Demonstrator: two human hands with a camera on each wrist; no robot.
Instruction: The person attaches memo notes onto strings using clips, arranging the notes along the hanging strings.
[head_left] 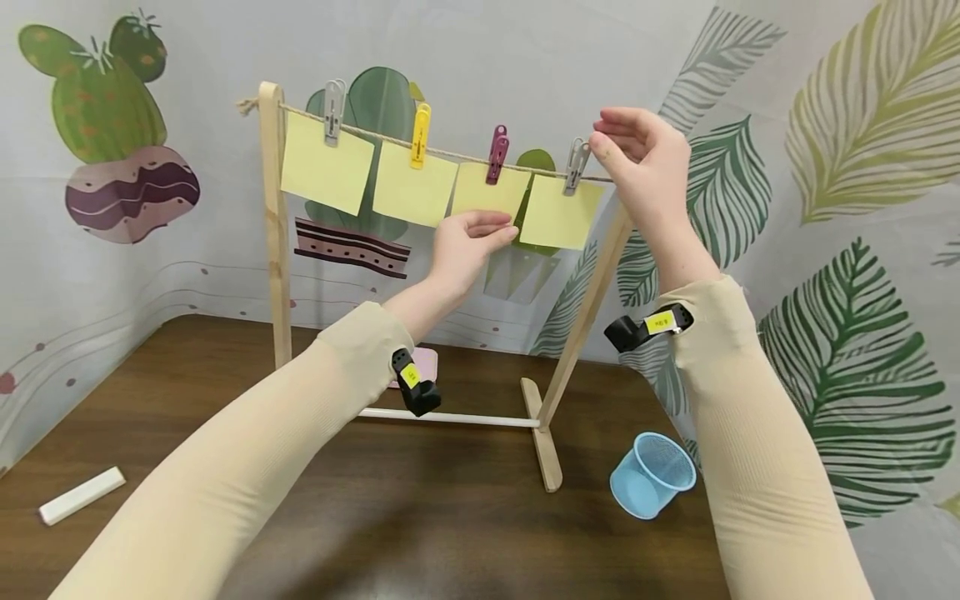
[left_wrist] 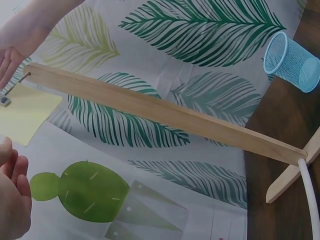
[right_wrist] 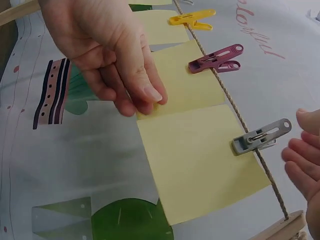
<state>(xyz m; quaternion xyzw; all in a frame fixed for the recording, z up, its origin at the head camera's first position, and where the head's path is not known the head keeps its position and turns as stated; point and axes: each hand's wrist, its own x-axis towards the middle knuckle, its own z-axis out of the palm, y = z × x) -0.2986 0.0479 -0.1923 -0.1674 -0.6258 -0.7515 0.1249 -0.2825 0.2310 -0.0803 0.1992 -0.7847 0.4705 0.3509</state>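
Observation:
Four yellow paper squares hang from a twine line (head_left: 375, 133), each under a clothespin. My right hand (head_left: 645, 162) is raised at the right end, thumb and fingers parted beside a grey clothespin (right_wrist: 262, 136). That clothespin sits on the rightmost paper (right_wrist: 205, 160). My left hand (head_left: 468, 250) has its loosely bent fingers in front of the lower edge of the neighbouring paper (right_wrist: 185, 75), which a purple clothespin (head_left: 497, 156) fastens. Farther left, a yellow clothespin (head_left: 421, 136) and another grey clothespin (head_left: 333, 112) fasten the remaining papers.
A wooden post (head_left: 273, 225) at each end carries the line, with a white bar (head_left: 465, 418) low between them. On the brown table (head_left: 420, 508) stand a blue mesh cup (head_left: 651, 475) at right and a white block (head_left: 82, 496) at left. A pink object (head_left: 426, 367) lies behind the bar.

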